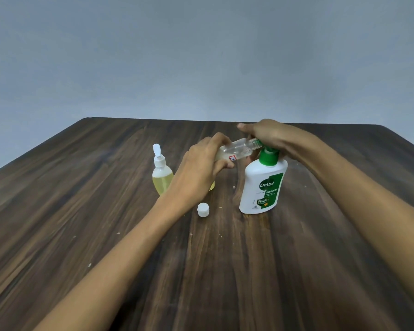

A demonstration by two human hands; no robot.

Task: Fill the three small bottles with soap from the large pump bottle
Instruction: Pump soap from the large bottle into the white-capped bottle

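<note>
A white Dettol pump bottle [262, 187] with a green pump stands right of the table's middle. My right hand [263, 134] rests on top of the pump head, fingers curled over it. My left hand [201, 168] holds a small clear bottle [239, 150] tilted almost flat, its open neck at the pump's spout. To the left stands a small bottle [162, 179] of yellow soap with its white flip cap open. A sliver of another yellow bottle [212, 186] shows behind my left hand, mostly hidden. A loose white cap [203, 209] lies on the table.
The dark wooden table [105, 223] carries a few small white crumbs. Its far edge meets a plain grey wall [201, 56]. Both forearms reach in from the near edge.
</note>
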